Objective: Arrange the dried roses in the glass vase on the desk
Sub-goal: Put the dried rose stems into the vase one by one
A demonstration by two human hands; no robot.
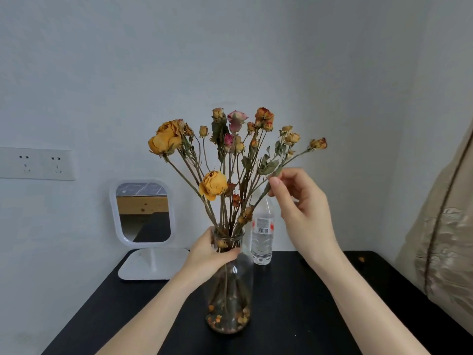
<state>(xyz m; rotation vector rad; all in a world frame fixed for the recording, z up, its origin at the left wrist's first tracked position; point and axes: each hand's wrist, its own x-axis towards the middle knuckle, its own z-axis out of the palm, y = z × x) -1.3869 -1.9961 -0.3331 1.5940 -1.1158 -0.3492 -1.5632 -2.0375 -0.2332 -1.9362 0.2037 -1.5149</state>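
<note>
Hands on upright vase, roses fanning upward

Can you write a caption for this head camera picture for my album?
Left hand steadies the glass vase while right hand pinches a dried rose stem.

Almost no text can be read here. The only printed thing is the label on the plastic water bottle, which stands on the black desk just behind the glass vase. This label is white, with a barcode of black lines near its lower edge and a small red mark at its right side. Above the barcode there are some rows of very small grey print, but the letters are too small and too blurred to read. No brand name and no number can be made out on it.
</note>
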